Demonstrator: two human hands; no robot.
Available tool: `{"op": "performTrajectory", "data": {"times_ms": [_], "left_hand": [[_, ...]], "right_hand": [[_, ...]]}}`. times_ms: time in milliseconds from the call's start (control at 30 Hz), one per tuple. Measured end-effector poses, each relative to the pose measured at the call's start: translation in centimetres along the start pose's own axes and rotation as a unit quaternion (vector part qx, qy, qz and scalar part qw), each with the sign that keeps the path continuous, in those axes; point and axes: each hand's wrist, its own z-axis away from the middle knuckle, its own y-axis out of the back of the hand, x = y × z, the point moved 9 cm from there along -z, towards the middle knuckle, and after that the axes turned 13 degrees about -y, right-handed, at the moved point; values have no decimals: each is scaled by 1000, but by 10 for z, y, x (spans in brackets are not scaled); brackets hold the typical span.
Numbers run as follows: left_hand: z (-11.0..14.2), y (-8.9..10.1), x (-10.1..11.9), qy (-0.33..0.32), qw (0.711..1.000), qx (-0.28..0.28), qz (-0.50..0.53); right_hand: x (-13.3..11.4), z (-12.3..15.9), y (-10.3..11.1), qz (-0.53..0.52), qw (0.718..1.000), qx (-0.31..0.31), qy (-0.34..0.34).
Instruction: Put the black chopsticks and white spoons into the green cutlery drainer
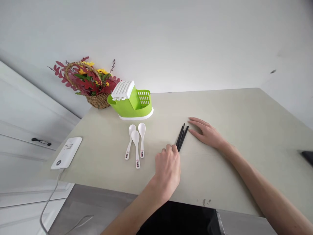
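Observation:
Several black chopsticks (182, 138) lie bunched on the table, their far ends pointing away from me. My left hand (168, 168) is closed round their near ends, which it hides. My right hand (206, 132) rests on the table just right of the far ends, fingers stretched out and apart, holding nothing. To the left of my left hand lie three white spoons (135, 138), bowls facing away, with small printed marks on their handles. Behind the spoons stands a green utensil holder (133, 109) with a white slotted top and a white base.
A wicker basket (99, 100) of red and yellow flowers stands at the back left against the wall. A white power strip or charger (67, 153) with a cable sits at the table's left edge. A dark object (307, 157) is partly visible at the far right.

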Motion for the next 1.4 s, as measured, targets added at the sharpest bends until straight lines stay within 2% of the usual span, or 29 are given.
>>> {"op": "performTrajectory", "data": {"times_ms": [133,200,267,367,467,533,633,733,833,1133,1400], "left_hand": [[7,-2,0,-14,999,43,-3],[13,0,-1,-26,995,98,-13],[24,8,-4,-32,983,178,-29],[43,18,-23,-7,957,286,-44],[57,21,-56,52,941,332,-40],[60,20,-77,75,938,336,-35],[58,12,-94,71,949,307,-33],[57,1,-100,62,959,274,-36],[59,-8,-102,65,961,267,-33],[68,-17,-111,73,951,301,-17],[81,-13,-139,102,926,363,-11]], "right_hand": [[2,0,1,-7,1000,2,2],[4,1,1,-11,1000,4,1],[5,1,2,-16,1000,7,2],[7,2,2,-18,1000,10,8],[8,3,1,-13,1000,8,2],[9,4,1,-8,1000,6,-3],[8,5,2,-2,1000,8,1],[6,6,3,-2,1000,12,8],[7,6,3,-6,1000,12,5],[9,5,2,-2,1000,5,-6],[3,4,4,-15,1000,7,-3]]}}
